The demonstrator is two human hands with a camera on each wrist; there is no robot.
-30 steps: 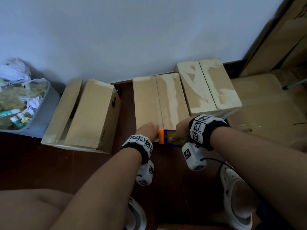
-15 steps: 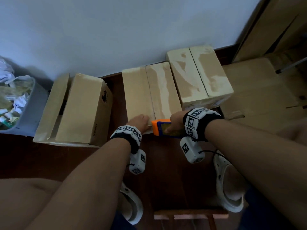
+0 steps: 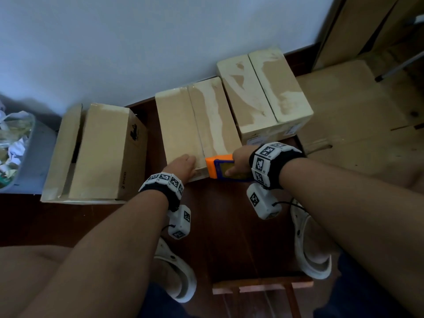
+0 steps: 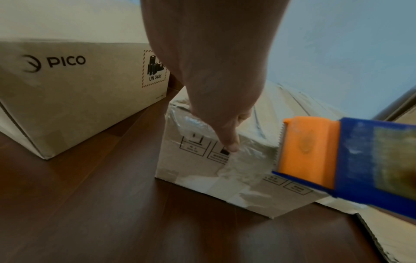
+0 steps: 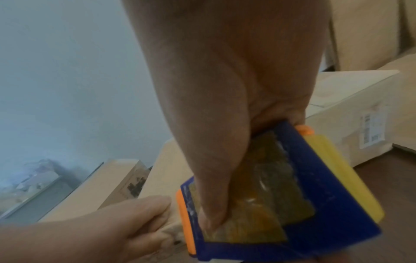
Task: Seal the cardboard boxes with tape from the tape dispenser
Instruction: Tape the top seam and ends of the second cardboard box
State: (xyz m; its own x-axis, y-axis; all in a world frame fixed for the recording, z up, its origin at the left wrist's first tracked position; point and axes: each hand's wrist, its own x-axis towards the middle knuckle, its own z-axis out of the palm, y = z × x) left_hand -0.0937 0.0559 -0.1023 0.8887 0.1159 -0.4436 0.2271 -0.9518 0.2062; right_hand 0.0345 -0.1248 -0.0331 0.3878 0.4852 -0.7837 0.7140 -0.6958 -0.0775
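Note:
Three cardboard boxes stand in a row along the wall on a dark wooden floor. The left box (image 3: 98,152) (image 4: 78,89) has a flap standing up. My left hand (image 3: 183,165) (image 5: 112,222) lies on the near top edge of the middle box (image 3: 197,125) (image 4: 202,174). Its thumb (image 4: 231,146) presses clear tape onto the box's front face. My right hand (image 3: 238,161) (image 5: 225,124) grips the blue tape dispenser (image 3: 220,168) (image 4: 337,160) (image 5: 281,204). The dispenser's orange toothed end sits against the same near edge, just right of my left hand. The right box (image 3: 263,95) is closed.
A grey bin (image 3: 27,161) with crumpled paper stands at the far left. Flat cardboard (image 3: 355,125) covers the floor on the right. My feet in white clogs (image 3: 312,249) (image 3: 176,271) flank a small wooden stool (image 3: 261,285). A white wall is close behind the boxes.
The head view has drifted a little. Both hands and the dispenser keep their place at the middle box's near edge.

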